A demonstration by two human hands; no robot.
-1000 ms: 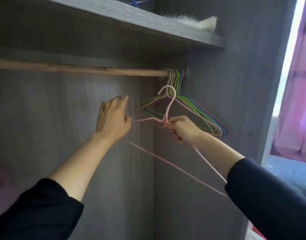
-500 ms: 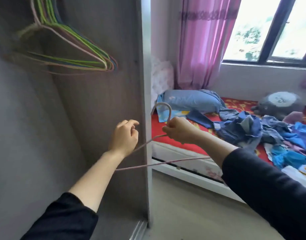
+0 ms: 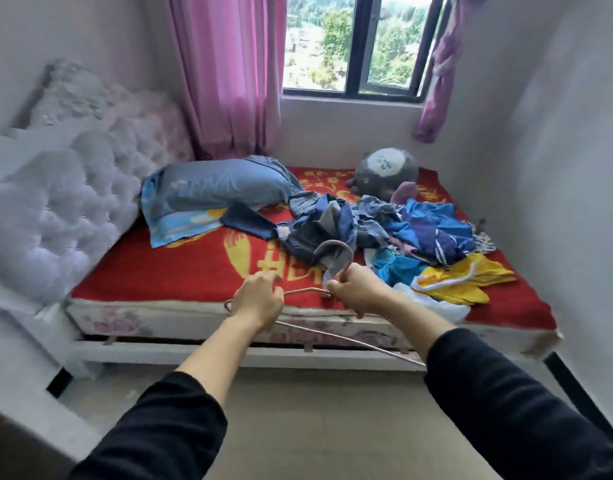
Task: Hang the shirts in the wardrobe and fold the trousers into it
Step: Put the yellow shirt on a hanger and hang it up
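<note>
Bed (image 3: 166, 318): faced from its near side and covered by a red cover (image 3: 152, 268). The wardrobe is not seen in this view.
Clothes pile (image 3: 419, 233): shirts and trousers are heaped in a tangle on the right half of the bed. Most are blue, with yellow pieces at the near edge. None is hung or folded yet.
Writing: large yellow characters are shown on the red cover, partly buried under cloth, and cannot be read. No brand or tag is made out.
Hanger (image 3: 333, 243): thin pink wire, held over the near bed edge with the hook up, just short of the pile.
Right hand (image 3: 357, 289): clenched round the neck under the hook.
Left hand (image 3: 260, 301): fingers are curled round the left shoulder wire.
Risk: neighbouring garments may be dragged to the floor when one is pulled from the tangle. The open hook may be snagged in loose cloth. The wire may be bent by a heavy piece.
</note>
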